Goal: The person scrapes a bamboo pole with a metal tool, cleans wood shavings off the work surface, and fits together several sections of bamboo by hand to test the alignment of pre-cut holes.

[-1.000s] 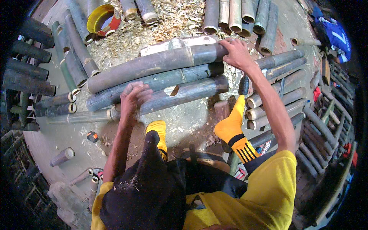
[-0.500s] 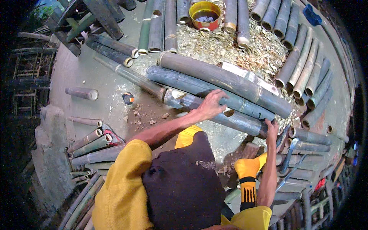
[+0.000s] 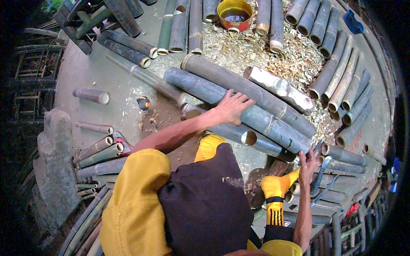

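My left hand [image 3: 233, 108] is laid over the middle of a dark grey-green bamboo pole [image 3: 273, 121], its fingers curled round the far side. At the pole's right end, my right hand [image 3: 306, 164] grips the rim with its fingertips. Nearer to me lies a second bamboo pole [image 3: 230, 131] with an oval hole [image 3: 249, 138] cut in its wall; my left forearm crosses above it. Just beyond the held pole rests a thicker brownish bamboo pole [image 3: 222, 77], roughly parallel to it.
A pale stone block [image 3: 279, 88] lies behind the poles, beside scattered wood chips [image 3: 277, 64]. Beyond stands a red-yellow tub [image 3: 235, 17] of dark liquid. Cut bamboo tubes [image 3: 337, 68] line the right side. A small black-orange object [image 3: 143, 103] sits on the floor at left.
My left hand has spread over and closed round the middle pole, which has shifted toward me at its right end. The nearer pole has rolled, turning its hole. More of the stone block shows.
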The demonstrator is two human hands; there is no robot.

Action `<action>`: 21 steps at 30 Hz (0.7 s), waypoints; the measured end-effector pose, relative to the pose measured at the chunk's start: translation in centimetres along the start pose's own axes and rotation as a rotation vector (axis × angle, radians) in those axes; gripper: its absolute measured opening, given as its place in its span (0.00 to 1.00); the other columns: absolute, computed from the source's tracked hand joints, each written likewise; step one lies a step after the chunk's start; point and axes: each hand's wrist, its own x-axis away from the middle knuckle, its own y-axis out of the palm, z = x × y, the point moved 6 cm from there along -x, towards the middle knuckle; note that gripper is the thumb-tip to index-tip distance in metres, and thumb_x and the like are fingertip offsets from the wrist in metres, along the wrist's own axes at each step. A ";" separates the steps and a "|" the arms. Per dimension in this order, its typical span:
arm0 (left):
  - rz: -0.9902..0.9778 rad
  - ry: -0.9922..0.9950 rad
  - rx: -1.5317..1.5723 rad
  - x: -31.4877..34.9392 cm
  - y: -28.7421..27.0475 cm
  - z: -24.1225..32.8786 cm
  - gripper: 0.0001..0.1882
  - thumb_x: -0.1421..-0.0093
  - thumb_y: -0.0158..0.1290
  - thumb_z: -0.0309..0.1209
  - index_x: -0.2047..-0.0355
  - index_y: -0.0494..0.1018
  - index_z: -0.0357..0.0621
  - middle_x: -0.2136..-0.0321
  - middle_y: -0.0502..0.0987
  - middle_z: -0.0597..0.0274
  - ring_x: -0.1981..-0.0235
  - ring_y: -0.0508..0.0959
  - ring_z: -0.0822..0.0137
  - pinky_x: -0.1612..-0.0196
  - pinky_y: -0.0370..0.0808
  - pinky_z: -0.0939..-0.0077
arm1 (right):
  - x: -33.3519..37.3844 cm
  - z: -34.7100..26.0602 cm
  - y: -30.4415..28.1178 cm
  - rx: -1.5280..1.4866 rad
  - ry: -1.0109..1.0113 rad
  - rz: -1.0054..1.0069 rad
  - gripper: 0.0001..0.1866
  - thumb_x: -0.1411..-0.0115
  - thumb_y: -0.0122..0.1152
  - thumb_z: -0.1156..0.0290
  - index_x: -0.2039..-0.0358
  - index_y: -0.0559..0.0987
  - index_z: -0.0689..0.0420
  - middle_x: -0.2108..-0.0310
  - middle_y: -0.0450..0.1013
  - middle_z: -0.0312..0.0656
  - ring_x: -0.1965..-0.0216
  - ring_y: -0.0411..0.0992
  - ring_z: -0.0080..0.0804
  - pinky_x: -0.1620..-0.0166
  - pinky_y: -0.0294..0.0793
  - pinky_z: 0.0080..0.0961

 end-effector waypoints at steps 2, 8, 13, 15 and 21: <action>-0.108 0.004 -0.011 -0.8 0.6 -0.4 0.43 0.70 0.66 0.37 0.49 0.63 0.49 0.56 0.68 0.59 0.50 0.66 0.58 0.48 0.60 0.53 | 1.1 -1.2 0.5 -0.036 -0.101 -0.011 0.11 0.44 0.57 0.69 0.71 0.71 0.65 0.74 0.66 0.35 0.71 0.61 0.22 0.66 0.63 0.20; -0.256 0.025 -0.045 -0.2 1.7 -1.1 0.44 0.72 0.66 0.39 0.49 0.64 0.49 0.58 0.70 0.60 0.52 0.68 0.58 0.54 0.64 0.53 | 1.5 -0.8 2.1 0.064 -0.044 -0.116 0.13 0.43 0.56 0.69 0.64 0.72 0.67 0.71 0.70 0.39 0.68 0.64 0.23 0.64 0.65 0.20; -0.250 0.081 -0.043 -0.9 0.5 0.5 0.43 0.72 0.66 0.36 0.50 0.65 0.49 0.57 0.69 0.60 0.52 0.68 0.57 0.53 0.63 0.53 | 2.1 0.4 1.3 0.096 0.015 -0.082 0.12 0.44 0.57 0.69 0.64 0.71 0.64 0.69 0.67 0.36 0.66 0.64 0.23 0.61 0.64 0.20; -0.120 0.103 -0.028 -0.8 0.6 0.9 0.42 0.71 0.65 0.35 0.49 0.64 0.49 0.56 0.69 0.59 0.52 0.68 0.57 0.51 0.62 0.54 | 2.0 0.2 0.9 -0.109 -0.028 -0.085 0.13 0.44 0.57 0.69 0.61 0.73 0.64 0.66 0.71 0.40 0.62 0.67 0.26 0.58 0.66 0.23; -0.042 0.072 0.291 -1.0 -0.1 0.9 0.37 0.65 0.63 0.33 0.50 0.66 0.46 0.53 0.68 0.53 0.50 0.66 0.52 0.47 0.62 0.58 | -0.7 0.8 -0.9 0.476 -0.035 -0.017 0.20 0.46 0.59 0.62 0.61 0.73 0.66 0.62 0.73 0.54 0.60 0.72 0.45 0.59 0.70 0.35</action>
